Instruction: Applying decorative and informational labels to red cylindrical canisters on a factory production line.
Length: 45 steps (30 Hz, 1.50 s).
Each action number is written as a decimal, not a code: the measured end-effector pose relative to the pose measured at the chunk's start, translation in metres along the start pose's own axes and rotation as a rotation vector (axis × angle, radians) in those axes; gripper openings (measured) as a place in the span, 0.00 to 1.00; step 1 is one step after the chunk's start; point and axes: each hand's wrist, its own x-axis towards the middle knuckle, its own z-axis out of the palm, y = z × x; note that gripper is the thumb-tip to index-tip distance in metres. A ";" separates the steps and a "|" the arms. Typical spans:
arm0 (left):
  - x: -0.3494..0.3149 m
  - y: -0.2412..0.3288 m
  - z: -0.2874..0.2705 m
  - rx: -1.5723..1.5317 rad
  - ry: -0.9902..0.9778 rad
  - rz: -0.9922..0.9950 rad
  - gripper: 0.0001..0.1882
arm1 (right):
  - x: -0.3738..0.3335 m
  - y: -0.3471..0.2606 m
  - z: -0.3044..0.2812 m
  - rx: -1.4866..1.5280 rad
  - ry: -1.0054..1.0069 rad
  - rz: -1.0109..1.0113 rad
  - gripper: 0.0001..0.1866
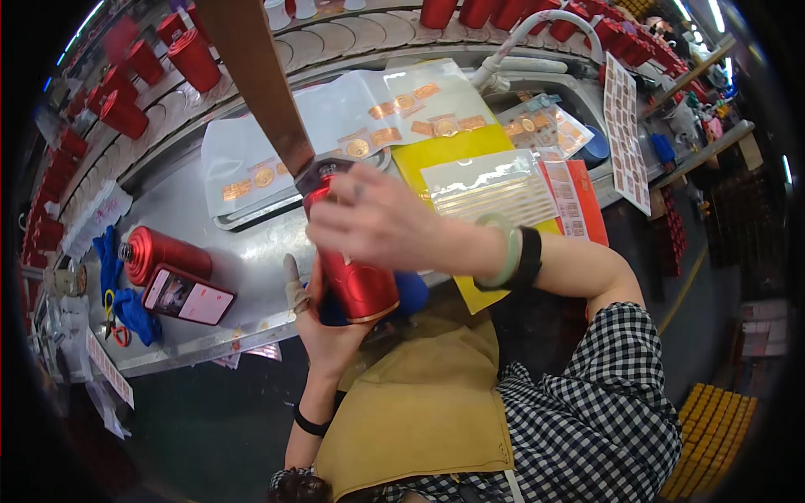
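A shiny red bottle (362, 292) leans in front of me, its base toward my apron and its neck pointing away. My left hand (325, 334) grips it from below and the left side; one finger has a pale wrapping on its tip. Over the bottle's upper part, my right hand (373, 214) is closed with bent fingers against its side, slightly blurred. Whether a small piece lies under those fingers is hidden. Just beyond the neck, a brown upright post (260, 80) ends in a dark metal fitting. Clear sheets of gold stickers (358, 147) lie past my hands.
Left on the metal bench lie another red bottle (172, 254), a phone (188, 295), blue cloth (137, 316) and scissors (110, 312). A yellow sheet (423, 172) with more sticker sheets is at right, near a curved white pipe (537, 25). Red bottles line the curved conveyor (335, 38) behind.
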 end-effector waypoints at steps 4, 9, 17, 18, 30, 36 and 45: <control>0.004 -0.015 -0.008 0.177 -0.096 0.177 0.67 | -0.010 -0.040 -0.007 0.165 -0.073 0.035 0.11; 0.007 -0.001 0.003 -0.097 0.004 0.005 0.72 | 0.008 0.024 -0.022 -0.081 -0.022 0.362 0.10; 0.005 -0.005 0.006 -0.038 -0.064 -0.008 0.66 | -0.055 -0.024 -0.065 0.342 0.089 0.761 0.10; 0.006 -0.005 0.006 0.013 -0.072 0.017 0.65 | -0.064 -0.026 -0.070 0.407 0.099 0.881 0.09; 0.022 0.027 0.002 0.105 -0.082 0.041 0.63 | -0.165 0.084 -0.097 0.284 -0.255 1.375 0.25; 0.027 0.040 -0.005 0.200 -0.184 0.016 0.64 | -0.258 0.233 -0.087 0.299 -0.459 1.613 0.23; 0.024 0.033 -0.001 0.253 -0.157 -0.008 0.57 | -0.295 0.293 -0.023 1.062 0.139 2.411 0.10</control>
